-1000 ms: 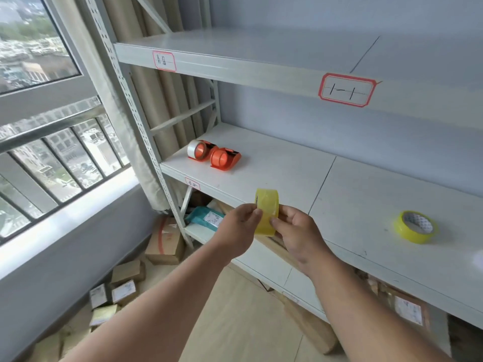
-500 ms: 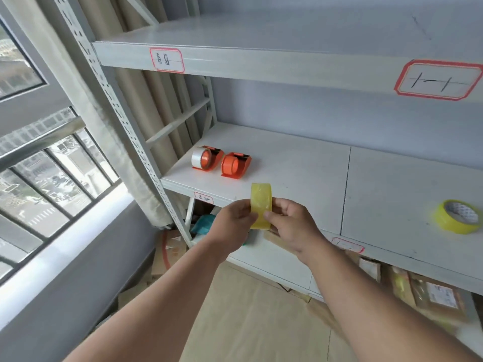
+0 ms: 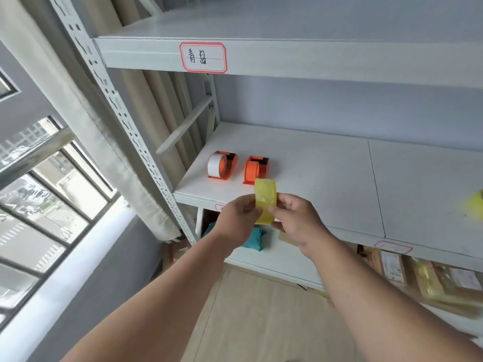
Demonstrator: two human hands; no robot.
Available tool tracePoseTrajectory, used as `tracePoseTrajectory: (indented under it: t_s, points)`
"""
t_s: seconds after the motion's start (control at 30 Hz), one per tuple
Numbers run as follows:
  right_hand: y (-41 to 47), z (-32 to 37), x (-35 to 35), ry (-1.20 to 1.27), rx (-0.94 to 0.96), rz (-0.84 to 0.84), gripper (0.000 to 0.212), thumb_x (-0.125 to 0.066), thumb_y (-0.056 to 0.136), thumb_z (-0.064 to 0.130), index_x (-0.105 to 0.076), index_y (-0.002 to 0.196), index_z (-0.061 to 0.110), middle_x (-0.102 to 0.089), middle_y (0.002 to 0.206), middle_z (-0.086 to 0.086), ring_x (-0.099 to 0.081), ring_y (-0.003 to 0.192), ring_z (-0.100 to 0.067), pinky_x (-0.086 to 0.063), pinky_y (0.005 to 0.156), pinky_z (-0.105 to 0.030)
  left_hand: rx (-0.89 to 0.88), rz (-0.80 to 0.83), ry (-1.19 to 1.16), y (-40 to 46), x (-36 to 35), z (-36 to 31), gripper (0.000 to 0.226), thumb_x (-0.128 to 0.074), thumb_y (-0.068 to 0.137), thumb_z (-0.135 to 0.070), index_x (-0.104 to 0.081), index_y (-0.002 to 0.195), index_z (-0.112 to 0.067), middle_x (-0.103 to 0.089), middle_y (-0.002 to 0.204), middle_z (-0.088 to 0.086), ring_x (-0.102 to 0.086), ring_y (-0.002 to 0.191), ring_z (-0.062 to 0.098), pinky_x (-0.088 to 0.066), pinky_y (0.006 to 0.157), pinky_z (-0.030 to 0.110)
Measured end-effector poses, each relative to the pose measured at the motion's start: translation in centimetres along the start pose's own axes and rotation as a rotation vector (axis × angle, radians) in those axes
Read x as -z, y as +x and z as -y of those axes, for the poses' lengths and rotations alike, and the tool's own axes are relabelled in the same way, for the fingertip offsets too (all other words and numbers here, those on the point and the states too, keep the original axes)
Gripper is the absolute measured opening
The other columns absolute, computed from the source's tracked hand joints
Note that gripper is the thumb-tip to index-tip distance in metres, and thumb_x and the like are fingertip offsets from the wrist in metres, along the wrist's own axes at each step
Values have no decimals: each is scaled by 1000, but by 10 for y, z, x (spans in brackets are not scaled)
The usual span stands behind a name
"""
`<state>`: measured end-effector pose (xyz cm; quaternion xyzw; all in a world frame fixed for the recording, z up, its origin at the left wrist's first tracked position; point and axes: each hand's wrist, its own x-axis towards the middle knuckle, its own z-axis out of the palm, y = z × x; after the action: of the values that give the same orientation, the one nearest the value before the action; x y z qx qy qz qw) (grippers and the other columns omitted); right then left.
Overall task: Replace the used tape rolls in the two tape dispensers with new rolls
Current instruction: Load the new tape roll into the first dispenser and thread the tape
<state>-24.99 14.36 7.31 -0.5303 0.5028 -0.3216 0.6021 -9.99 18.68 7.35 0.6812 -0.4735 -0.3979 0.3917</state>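
I hold a yellow tape roll [image 3: 265,195] upright in front of the shelf edge. My left hand [image 3: 239,218] pinches its left side and my right hand [image 3: 295,219] pinches its right side. Two orange tape dispensers stand on the white shelf [image 3: 321,178] just beyond the roll. The left dispenser [image 3: 222,165] carries a pale, nearly used roll. The right dispenser [image 3: 256,169] shows only its orange hub. A second yellow roll [image 3: 474,205] lies blurred at the shelf's far right edge of view.
A perforated shelf upright [image 3: 125,121] and a curtain [image 3: 86,121] stand to the left, beside a window [image 3: 39,192]. An upper shelf [image 3: 287,56] hangs overhead. Below sit a teal parcel [image 3: 254,237] and cardboard boxes [image 3: 418,275].
My view has swung left and closer to the dispensers. Both hands keep hold of the yellow roll, now nearer the two dispensers. The second yellow roll has slid to the frame's right edge.
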Motion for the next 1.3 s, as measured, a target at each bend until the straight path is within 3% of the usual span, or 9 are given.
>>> tracePoseTrajectory:
  t_s: [0.37,0.5,0.67,0.8,0.87,0.97,1.07,1.2,1.3]
  points:
    - [47,8,-79,45,-23,-131,29,-63,99,4,-75,100,30,-80,100,9,-73,95,-14,-58,80,-29,-37,149,-9,67,75,35,27,-60,102,-19,-73,126,-24,-78,105,-12,-71,90,8,-60,89,29]
    - [60,13,-101,84,-68,-169,30,-61,97,1,-77,102,25,-81,101,4,-73,97,-19,-61,87,-35,-52,217,-1,87,95,46,28,-59,104,-19,-71,128,-23,-77,110,-7,-69,88,4,-53,78,16]
    - [79,17,-103,174,-116,-207,33,-55,94,-2,-81,101,17,-82,101,-6,-74,94,-19,-61,92,-39,-53,278,33,117,96,50,30,-59,104,-22,-68,132,-21,-76,111,-5,-66,87,9,-51,83,23]
    - [98,14,-91,233,-133,-221,29,-56,96,-1,-80,101,16,-81,105,-10,-74,96,-20,-61,90,-39,-60,308,74,136,86,46,34,-60,104,-25,-65,137,-21,-76,115,-7,-67,84,-1,-50,80,13]
    - [106,10,-81,234,-114,-220,24,-60,98,2,-77,106,17,-80,102,-5,-74,94,-19,-61,86,-36,-74,348,70,144,84,44,32,-61,103,-21,-68,134,-21,-77,111,-9,-68,80,-7,-49,75,7]
    - [118,4,-68,269,-82,-221,23,-62,100,2,-75,113,16,-78,98,-2,-71,91,-20,-57,79,-34,-54,432,-5,160,86,44,39,-60,100,-3,-67,134,-18,-77,119,-2,-71,93,-3,-51,79,6]
    - [127,2,-54,304,-85,-265,23,-62,100,2,-74,113,17,-79,93,2,-72,86,-16,-56,79,-34,46,307,-62,183,86,44,44,-56,99,0,-60,141,-13,-71,123,2,-68,101,9,-56,86,15]
    - [139,0,-40,290,-103,-316,24,-61,100,2,-74,118,13,-79,94,1,-72,86,-15,-56,81,-34,87,154,45,218,67,43,41,-58,102,-19,-56,144,-14,-68,121,-2,-62,92,10,-48,78,17]
    - [149,-2,-34,304,-123,-337,24,-59,101,0,-73,116,14,-77,94,0,-71,86,-17,-55,81,-33,128,191,95,239,47,49,46,-60,102,-26,-55,146,-12,-65,139,3,-61,118,19,-43,94,23]
